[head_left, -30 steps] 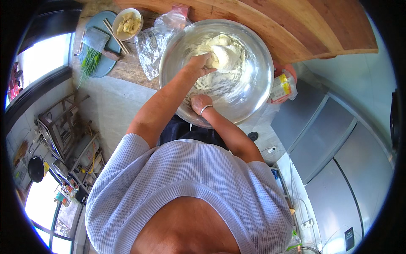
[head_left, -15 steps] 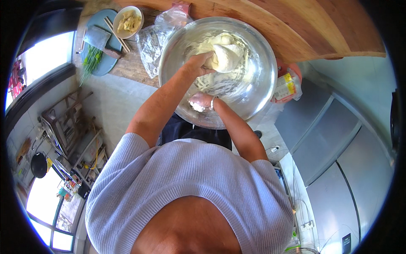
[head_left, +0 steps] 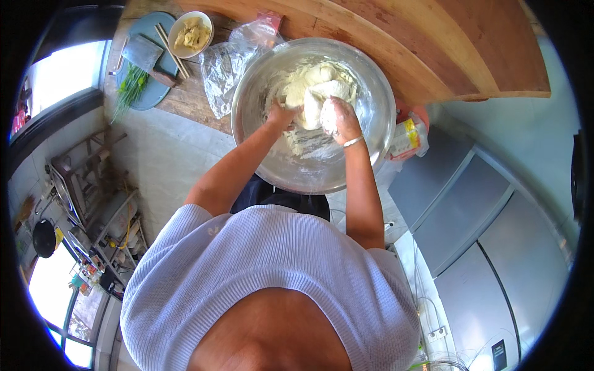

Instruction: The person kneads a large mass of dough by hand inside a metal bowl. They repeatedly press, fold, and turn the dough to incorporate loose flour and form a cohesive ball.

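A wide steel bowl (head_left: pixel 371 148) rests at the edge of a wooden table. Inside it lies a pale lump of dough (head_left: pixel 312 93) with flour smeared over the bowl's walls. My left hand (head_left: pixel 281 116) presses into the near left side of the dough, fingers curled into it. My right hand (head_left: pixel 337 119), dusted white and with a bracelet at the wrist, grips the dough's right side. Both forearms reach up from my light knitted sweater.
A clear plastic bag (head_left: pixel 223 65) lies left of the bowl. Further left, a blue board (head_left: pixel 133 99) carries a cleaver (head_left: pixel 143 54), green herbs (head_left: pixel 128 93), chopsticks and a small bowl of food (head_left: pixel 190 32). A yellow packet (head_left: pixel 405 137) sits right of the bowl. Steel cabinets stand at right.
My right hand has moved from the bowl's near rim up into the bowl and onto the dough. The left hand has stayed on the dough.
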The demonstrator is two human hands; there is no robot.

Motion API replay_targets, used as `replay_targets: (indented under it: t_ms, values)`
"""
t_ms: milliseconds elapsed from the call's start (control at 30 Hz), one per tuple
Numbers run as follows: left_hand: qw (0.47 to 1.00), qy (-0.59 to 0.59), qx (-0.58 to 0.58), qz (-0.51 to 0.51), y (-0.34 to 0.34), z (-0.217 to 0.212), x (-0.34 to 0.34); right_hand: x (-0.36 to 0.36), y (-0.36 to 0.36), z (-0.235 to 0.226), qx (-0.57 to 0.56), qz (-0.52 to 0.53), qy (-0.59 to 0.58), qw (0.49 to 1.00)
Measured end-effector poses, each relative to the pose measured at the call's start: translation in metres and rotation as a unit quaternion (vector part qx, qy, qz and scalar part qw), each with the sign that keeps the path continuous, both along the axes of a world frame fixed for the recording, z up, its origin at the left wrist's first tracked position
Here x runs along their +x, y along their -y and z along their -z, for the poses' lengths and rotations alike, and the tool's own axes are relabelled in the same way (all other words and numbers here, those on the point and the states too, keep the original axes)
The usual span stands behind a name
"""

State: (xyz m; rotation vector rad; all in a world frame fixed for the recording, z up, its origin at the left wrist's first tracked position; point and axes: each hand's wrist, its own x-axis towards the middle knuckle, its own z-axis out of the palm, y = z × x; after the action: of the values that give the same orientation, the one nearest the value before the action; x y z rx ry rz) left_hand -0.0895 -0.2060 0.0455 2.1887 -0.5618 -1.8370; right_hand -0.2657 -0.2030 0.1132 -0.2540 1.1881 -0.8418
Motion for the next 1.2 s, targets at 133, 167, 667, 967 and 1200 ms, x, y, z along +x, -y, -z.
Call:
replay_targets:
  t_ms: [133,167,667,967,1200]
  values:
    - [0.998,-0.015,-0.033,0.047,-0.025,0.008,0.007,0.008,0.023,0.050,-0.193,-0.128,-0.412,0.881]
    - [0.989,0.032,-0.113,0.090,-0.037,0.036,0.010,0.014,0.017,0.078,-0.203,-0.114,-0.489,0.841]
    - [0.997,-0.011,-0.070,0.025,-0.048,0.025,0.037,0.044,0.002,0.061,-0.124,-0.227,-0.543,0.799]
    - [0.970,0.109,-0.161,0.147,-0.057,0.014,0.038,0.084,0.047,0.068,0.077,-0.418,-0.565,0.708]
    - [0.956,0.107,-0.218,0.167,-0.039,-0.008,0.045,0.060,0.005,0.087,-0.179,-0.243,-0.606,0.736]
